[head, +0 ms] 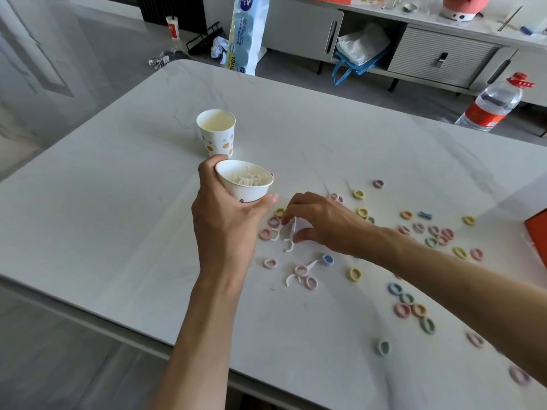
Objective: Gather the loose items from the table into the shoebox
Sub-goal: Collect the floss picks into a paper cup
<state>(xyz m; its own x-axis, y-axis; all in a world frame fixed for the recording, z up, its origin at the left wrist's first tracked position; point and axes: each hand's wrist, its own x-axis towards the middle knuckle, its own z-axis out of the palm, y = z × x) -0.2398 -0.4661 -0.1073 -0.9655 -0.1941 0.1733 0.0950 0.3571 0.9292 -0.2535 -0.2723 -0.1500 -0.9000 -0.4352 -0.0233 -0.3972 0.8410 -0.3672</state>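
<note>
The left hand (225, 220) is gripping a small paper cup (247, 189), fingers & thumb curled round its wall, near the middle of the table (118, 217). The cup is tilting toward the person; can't tell if its base is touching the top. White floss picks (245, 179) are lying heaped inside it. The right hand (319, 223) is reaching in just beside the cup & pinching one white pick (291, 228) btw thumb and fingertips, low at the tabletop. A few loose picks (288, 247) are lying just nearer than that hand, mixed w/ small hair ties (354, 274): soft loops in pink, yellow, blue & green, lying flat. The ties are spreading from the middle toward the right edge & near right corner, some hidden under the right forearm. A second cup (216, 133), spotted, is standing upright just behind the held one. An orange box (537, 232) is poking in at the right edge, only a corner showing. Plain white top is running from the cups out to the left & near edges. A water bottle (491, 105) is standing beyond the far right edge.
</note>
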